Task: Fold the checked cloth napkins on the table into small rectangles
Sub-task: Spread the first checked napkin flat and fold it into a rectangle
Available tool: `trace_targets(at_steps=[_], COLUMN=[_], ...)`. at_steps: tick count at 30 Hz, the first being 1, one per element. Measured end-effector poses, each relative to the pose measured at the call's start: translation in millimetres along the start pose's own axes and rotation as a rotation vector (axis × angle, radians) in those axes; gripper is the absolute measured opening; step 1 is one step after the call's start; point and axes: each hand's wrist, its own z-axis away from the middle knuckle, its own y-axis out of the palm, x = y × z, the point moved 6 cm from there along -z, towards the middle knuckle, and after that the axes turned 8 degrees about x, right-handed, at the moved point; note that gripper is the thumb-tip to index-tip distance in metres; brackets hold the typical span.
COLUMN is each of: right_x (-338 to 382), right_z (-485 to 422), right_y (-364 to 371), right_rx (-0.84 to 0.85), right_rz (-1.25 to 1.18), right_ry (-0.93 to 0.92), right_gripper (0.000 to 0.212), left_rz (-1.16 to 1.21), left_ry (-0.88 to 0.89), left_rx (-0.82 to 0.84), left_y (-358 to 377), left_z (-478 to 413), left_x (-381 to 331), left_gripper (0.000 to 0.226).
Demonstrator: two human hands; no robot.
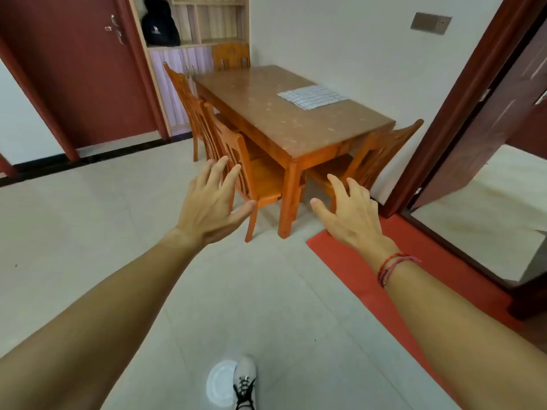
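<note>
Head camera looks down across a pale tiled floor (88, 232) toward a wooden counter (281, 119) whose right long edge runs along a white wall. The checked napkins (312, 96) lie flat on the counter at that right edge, toward the far end. The cloth is spread out and unfolded. Whether it is one piece or several stacked, I cannot tell.

Both hands are held out in the air, well apart from the counter and the napkins, and touch nothing. The left hand (211, 202) is palm down with its fingers spread wide and the thumb stuck out toward the other hand. The right hand (349, 208) is also palm down, with fingers spread and slightly bent and the thumb pointing left. A red string bracelet (390, 267) circles the right wrist.

Two wooden chairs (236, 161) are tucked in along the counter's left long edge. Another chair (381, 149) stands at the near short end, and a fourth (231, 56) at the far end. A red mat (370, 279) lies on the floor by the open doorway on the right. At the back left are a dark red door (74, 69) and a shelf unit holding a black bag (159, 25). A white laced shoe (244, 383) shows at the bottom edge.
</note>
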Motion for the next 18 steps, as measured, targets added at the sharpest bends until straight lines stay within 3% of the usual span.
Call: trace_targets(at_steps=[18], right_x=[-37.4], right_z=[-303.1], right_y=[36.2], right_rx=[-0.055], right_rz=[0.118], right_ry=[0.123], right_gripper=[0.072], left_rz=[0.063], left_ry=[0.056], left_rx=[0.08], left_y=[112.8], left_z=[-317.8], left_x=[68.1], left_gripper=[0.083])
